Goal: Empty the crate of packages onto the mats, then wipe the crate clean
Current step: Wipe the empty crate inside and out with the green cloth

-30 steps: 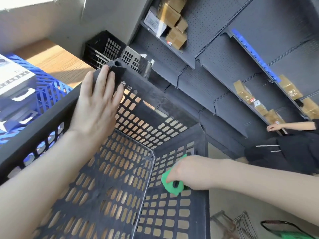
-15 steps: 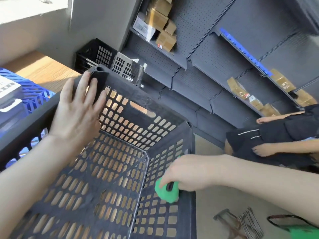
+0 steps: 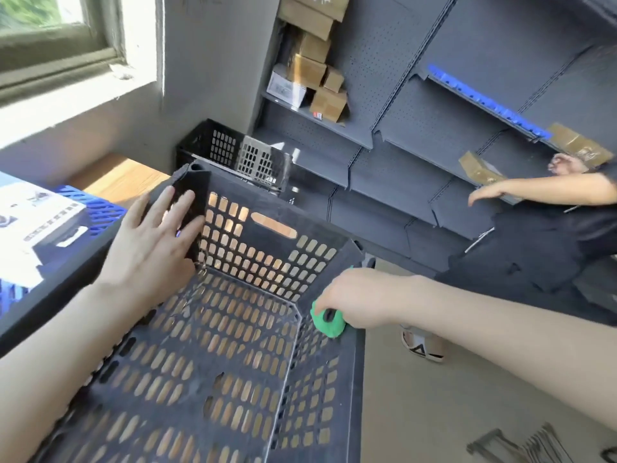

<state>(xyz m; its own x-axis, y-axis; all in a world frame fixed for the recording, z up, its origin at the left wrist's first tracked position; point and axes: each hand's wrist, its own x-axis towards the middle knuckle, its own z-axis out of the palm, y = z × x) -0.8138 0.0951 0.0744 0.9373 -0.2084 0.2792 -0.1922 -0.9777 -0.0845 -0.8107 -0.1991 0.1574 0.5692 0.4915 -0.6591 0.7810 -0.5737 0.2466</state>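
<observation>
Left hand [image 3: 150,248]: fingers straight and spread, palm flat against the inner far-left corner of the crate [image 3: 273,208]
Right hand [image 3: 360,302]: fingers curled round a green cloth [image 3: 329,325], pressing it to the crate's right wall near the rim
Crate: dark slotted plastic, tilted, open side toward the camera, between both arms
Left of crate: blue crate [image 3: 96,212] holding a white box [image 3: 36,222]
Behind: black crate [image 3: 233,152]; grey shelving [image 3: 400,128] with cardboard boxes [image 3: 310,61]
Right: another person [image 3: 534,245] at the shelving

left grip [image 3: 150,252]: flat, splayed | right grip [image 3: 357,302]: curled (knuckles up)
</observation>
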